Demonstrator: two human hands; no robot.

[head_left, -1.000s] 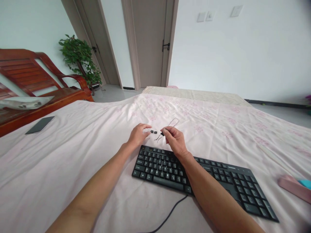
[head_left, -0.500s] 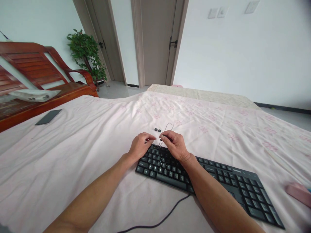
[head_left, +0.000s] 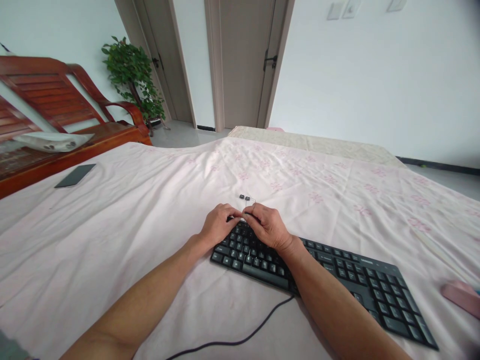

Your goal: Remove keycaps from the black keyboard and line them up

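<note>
A black keyboard (head_left: 360,280) lies at a slant on the pink-patterned cloth. My right hand (head_left: 268,227) is closed over its upper left part and grips a thin wire keycap puller (head_left: 255,204), whose wire loop sticks up beyond the fingers. My left hand (head_left: 220,222) is at the keyboard's upper left corner, thumb and forefinger drawn together and meeting the right fingertips. Whatever lies between the left fingertips is too small to make out. Just past the hands, two loose black keycaps (head_left: 242,196) rest on the cloth.
The keyboard's black cable (head_left: 240,342) curves towards me. A dark phone (head_left: 75,175) lies on the cloth at far left, and a pink object (head_left: 460,298) at the right. Beyond are a wooden bench (head_left: 56,107), a green plant (head_left: 131,72) and doors.
My left fingertips have moved right and closed in against the right fingertips. The puller's wire loop has tilted and now shows lower, beside the loose keycaps. The view has shifted slightly.
</note>
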